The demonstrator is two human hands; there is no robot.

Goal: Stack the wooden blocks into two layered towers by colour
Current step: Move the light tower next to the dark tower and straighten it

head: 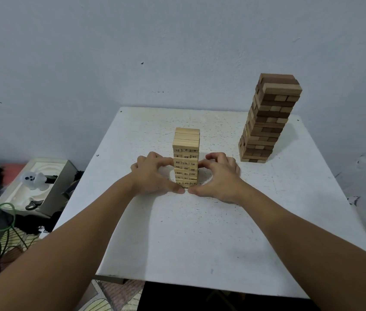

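The pale tower [186, 157] of numbered blocks is standing just below the centre of the frame, and you are cupping its lower half from both sides, likely to square the layers so that nothing is jutting out. Your left hand [152, 173] is pressing in from the left with curled fingers [164, 162], its thumb lying along the table at the tower's foot; your right hand [219, 176] is mirroring it from the right, fingers [204, 164] bent against the blocks. Neither hand is lifting a block; both are bracing the stack between them, and the two thumb tips are nearly meeting in front of its base. The darker tower [269, 118], taller and built of brown and tan blocks, is standing well apart at the upper right, leaning a little, its top layers slightly offset. Both are resting on a white speckled table [200, 232] pushed against a plain bluish-grey wall [132, 52]. At the lower left of the frame, an open box [49, 187] holding a white toy figure [34, 179] is sitting beside green cables [2, 221]
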